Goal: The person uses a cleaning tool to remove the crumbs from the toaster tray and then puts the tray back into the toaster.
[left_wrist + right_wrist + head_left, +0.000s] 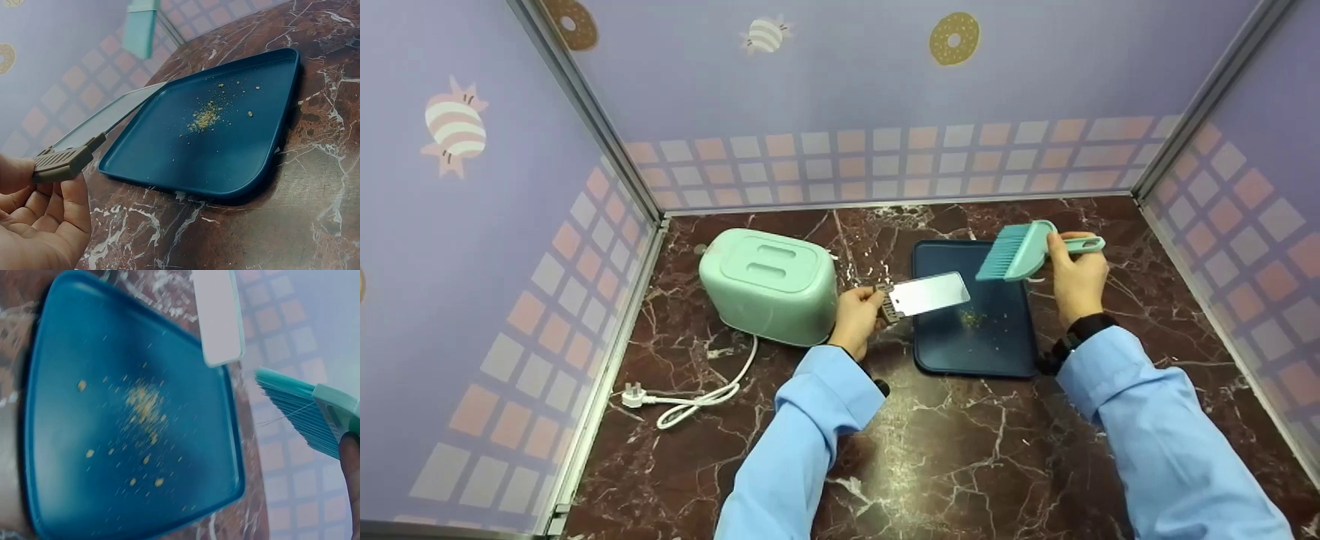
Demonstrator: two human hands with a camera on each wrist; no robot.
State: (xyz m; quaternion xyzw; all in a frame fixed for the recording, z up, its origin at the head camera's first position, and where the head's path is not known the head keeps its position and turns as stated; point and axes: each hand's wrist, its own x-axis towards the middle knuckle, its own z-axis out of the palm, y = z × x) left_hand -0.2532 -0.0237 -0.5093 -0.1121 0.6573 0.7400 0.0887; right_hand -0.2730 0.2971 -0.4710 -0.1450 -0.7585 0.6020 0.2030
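Observation:
My left hand [857, 319] pinches the brown ridged end of a flat silvery crumb tray [934, 295] between thumb and fingers. The plate reaches over the left part of a dark blue tray [975, 354], raised above it. Yellowish crumbs [205, 117] lie in a small heap with scattered bits on the blue tray. My right hand [1080, 279] grips a mint-green brush [1027, 251] by its handle, above the tray's right far side. Its teal bristles [292, 410] point left, apart from the plate and the blue tray.
A mint-green toaster [769, 300] stands left of my left hand, its white cord and plug [634, 395] lying in front of it. Patterned wall panels [885, 161] close off the back and both sides of the marbled table [930, 457].

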